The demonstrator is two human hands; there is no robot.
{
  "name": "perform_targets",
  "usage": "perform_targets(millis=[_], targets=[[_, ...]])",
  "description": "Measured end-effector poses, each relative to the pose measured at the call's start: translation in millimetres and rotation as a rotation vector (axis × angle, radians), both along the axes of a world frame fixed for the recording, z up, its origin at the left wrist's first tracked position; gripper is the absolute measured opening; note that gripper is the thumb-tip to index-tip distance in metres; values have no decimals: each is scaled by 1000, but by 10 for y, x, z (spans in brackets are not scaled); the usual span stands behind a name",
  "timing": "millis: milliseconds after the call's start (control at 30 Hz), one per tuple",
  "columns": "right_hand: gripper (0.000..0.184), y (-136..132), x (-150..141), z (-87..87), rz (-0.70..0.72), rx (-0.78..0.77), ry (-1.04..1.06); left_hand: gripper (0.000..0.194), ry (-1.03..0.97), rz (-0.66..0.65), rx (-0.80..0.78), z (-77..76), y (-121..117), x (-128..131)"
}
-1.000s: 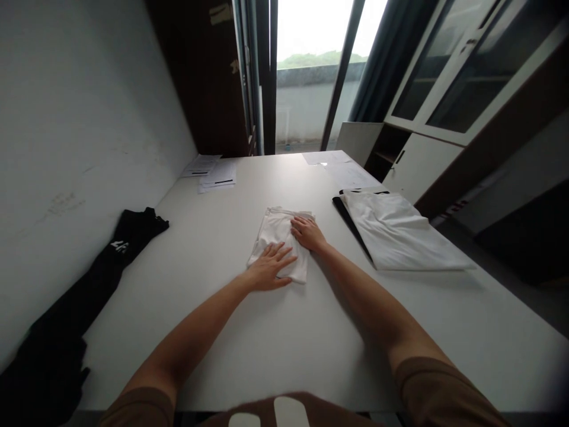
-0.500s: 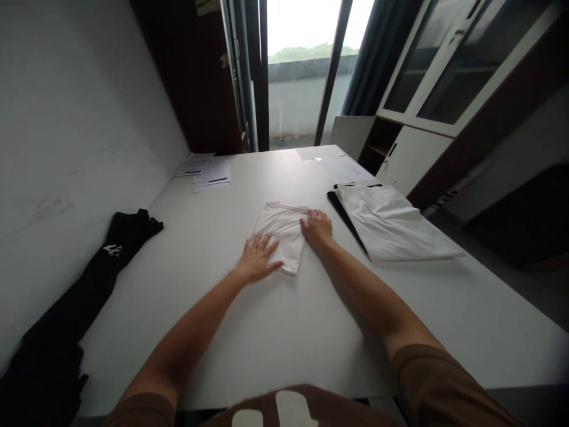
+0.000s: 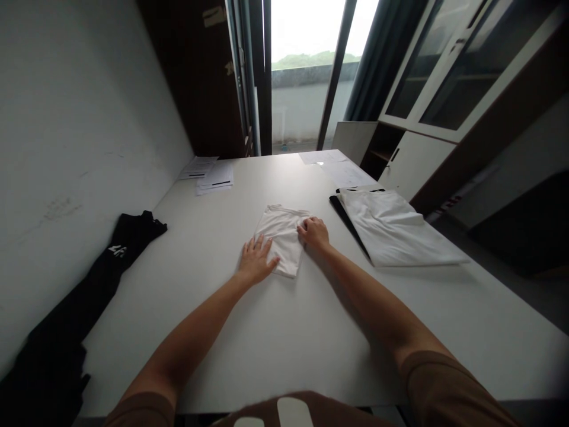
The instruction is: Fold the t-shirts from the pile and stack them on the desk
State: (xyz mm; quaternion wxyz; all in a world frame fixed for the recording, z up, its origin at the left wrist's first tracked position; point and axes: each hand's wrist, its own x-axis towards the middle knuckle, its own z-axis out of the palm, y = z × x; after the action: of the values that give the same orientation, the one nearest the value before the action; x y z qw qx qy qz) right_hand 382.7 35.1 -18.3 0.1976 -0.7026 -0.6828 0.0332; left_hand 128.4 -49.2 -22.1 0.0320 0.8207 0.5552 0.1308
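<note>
A small folded white garment (image 3: 281, 234) lies in the middle of the white table (image 3: 275, 332). My left hand (image 3: 255, 261) rests flat at its near left corner, fingers spread and lying on the cloth's edge. My right hand (image 3: 315, 232) sits at the garment's right edge, its fingers curled onto the cloth, pressing or pinching that side. Both forearms reach forward from the table's near edge.
A stack of folded white and black clothing (image 3: 391, 228) lies to the right. A black garment with white lettering (image 3: 89, 284) trails along the left wall. Papers (image 3: 208, 175) and more sheets (image 3: 333, 163) lie at the far end, near a glass door. Cabinets stand at right.
Both hands slid off the top of the white garment to its left and right edges. The cloth now looks flatter and turned slightly.
</note>
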Motion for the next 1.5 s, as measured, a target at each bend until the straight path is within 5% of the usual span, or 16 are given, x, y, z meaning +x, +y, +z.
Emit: perform_targets(millis=[267, 533, 767, 933, 1233, 1500], targets=[[32, 99, 23, -57, -33, 37, 398, 32, -161, -159, 69, 168, -16, 47], [78, 6, -14, -32, 346, 36, 422, 24, -261, -410, -47, 145, -79, 109], [50, 5, -91, -6, 330, -112, 320, 24, -328, -365, -47, 162, -76, 76], [54, 2, -87, 64, 271, -87, 355, 24, -461, -213, 66, 200, -20, 1], [58, -30, 199, 650, 360, -4, 843, 21, -597, -107, 29, 101, 136, -79], [56, -27, 1116, 1299, 286, 66, 789, 21, -567, -121, 21, 103, 108, -45]])
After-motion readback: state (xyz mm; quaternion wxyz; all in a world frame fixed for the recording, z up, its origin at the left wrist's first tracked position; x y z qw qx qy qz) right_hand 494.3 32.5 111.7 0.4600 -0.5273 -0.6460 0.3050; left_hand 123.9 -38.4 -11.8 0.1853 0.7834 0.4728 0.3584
